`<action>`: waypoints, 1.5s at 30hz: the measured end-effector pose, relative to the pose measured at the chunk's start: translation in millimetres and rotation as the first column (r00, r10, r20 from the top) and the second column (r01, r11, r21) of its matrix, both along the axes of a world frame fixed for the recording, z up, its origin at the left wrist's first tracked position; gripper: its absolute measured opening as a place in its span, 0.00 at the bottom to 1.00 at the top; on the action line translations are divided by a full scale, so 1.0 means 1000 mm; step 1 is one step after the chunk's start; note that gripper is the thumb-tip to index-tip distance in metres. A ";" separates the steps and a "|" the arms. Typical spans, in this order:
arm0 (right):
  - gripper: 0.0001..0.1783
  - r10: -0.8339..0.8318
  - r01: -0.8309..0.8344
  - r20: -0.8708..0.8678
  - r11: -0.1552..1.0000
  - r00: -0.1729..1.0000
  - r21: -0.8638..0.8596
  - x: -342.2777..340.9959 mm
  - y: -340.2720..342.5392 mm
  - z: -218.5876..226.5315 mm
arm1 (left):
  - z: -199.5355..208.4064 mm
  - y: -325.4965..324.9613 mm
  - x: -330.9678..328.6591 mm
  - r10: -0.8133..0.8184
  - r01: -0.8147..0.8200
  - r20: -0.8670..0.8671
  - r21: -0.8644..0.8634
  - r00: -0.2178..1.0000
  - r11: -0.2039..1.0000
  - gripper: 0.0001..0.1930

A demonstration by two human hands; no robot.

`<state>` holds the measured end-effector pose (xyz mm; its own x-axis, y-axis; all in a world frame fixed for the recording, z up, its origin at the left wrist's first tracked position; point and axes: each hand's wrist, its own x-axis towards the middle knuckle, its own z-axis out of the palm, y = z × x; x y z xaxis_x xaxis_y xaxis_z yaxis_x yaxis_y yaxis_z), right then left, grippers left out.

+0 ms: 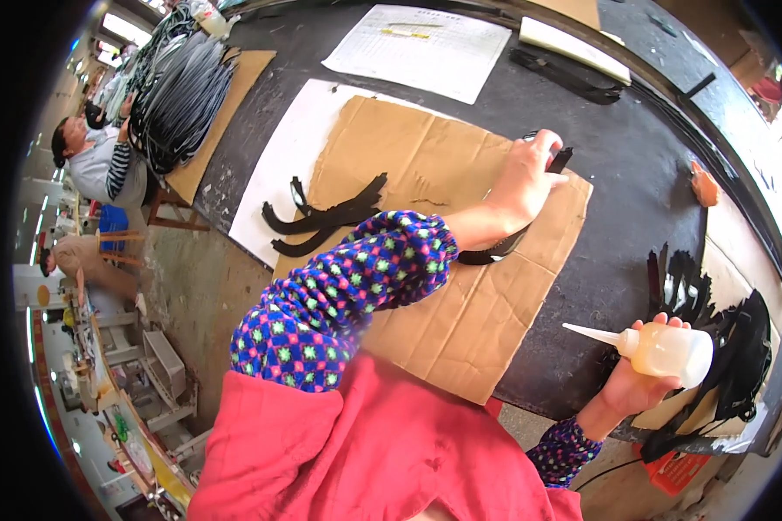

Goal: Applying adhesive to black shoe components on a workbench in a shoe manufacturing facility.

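Observation:
My left hand point(520, 184) reaches over a flat sheet of brown cardboard point(465, 326), its fingers closed on a curved black strip point(563, 161). Part of that strip is hidden by the hand, and it curves back below the wrist. In my right hand point(634, 388) is a squeeze bottle point(679, 354) with a long pointed nozzle and pale yellowish liquid. The bottle is held off to the right, its nozzle pointing left, apart from the strip. Several black strips point(326, 219) lie on the cardboard's left side, partly over a white sheet point(269, 187) beneath.
A printed paper point(421, 52) with a yellow pen lies on the dark table point(617, 230). At right are a pile of black strips point(738, 356) and an orange lump point(705, 184). Grey cords point(182, 100) are heaped far left, beside another person point(113, 165).

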<state>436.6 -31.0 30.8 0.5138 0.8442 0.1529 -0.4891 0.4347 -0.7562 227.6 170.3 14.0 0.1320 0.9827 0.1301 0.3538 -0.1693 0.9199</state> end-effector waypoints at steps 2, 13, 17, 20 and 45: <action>0.52 0.012 -0.012 0.018 1.000 1.000 -0.026 -0.002 0.003 0.001 | 0.001 -0.003 -0.007 0.118 -0.059 -0.139 0.370 0.983 0.927 0.17; 0.55 0.009 -0.005 0.112 0.999 0.994 -0.039 -0.016 0.001 0.008 | 0.050 -0.092 -0.148 0.052 0.015 -0.606 0.105 0.794 0.994 0.13; 0.51 0.161 -0.161 0.015 0.985 0.987 0.056 -0.027 -0.005 0.013 | 0.023 -0.110 -0.171 0.110 0.036 -0.641 0.211 0.760 0.977 0.13; 0.51 0.178 -0.178 0.013 0.982 0.984 0.056 -0.037 -0.011 0.022 | 0.016 -0.110 -0.178 0.144 0.066 -0.586 0.322 0.797 0.944 0.12; 0.49 0.227 -0.228 0.031 0.972 0.974 0.052 -0.074 -0.018 0.046 | 0.016 -0.063 -0.224 0.378 -0.258 -0.517 0.290 0.768 0.922 0.20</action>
<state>362.2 -49.4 76.3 0.3050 0.9285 0.2119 -0.5616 0.3550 -0.7474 3.9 107.2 29.7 -0.0757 0.9439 0.3215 0.8548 -0.1046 0.5084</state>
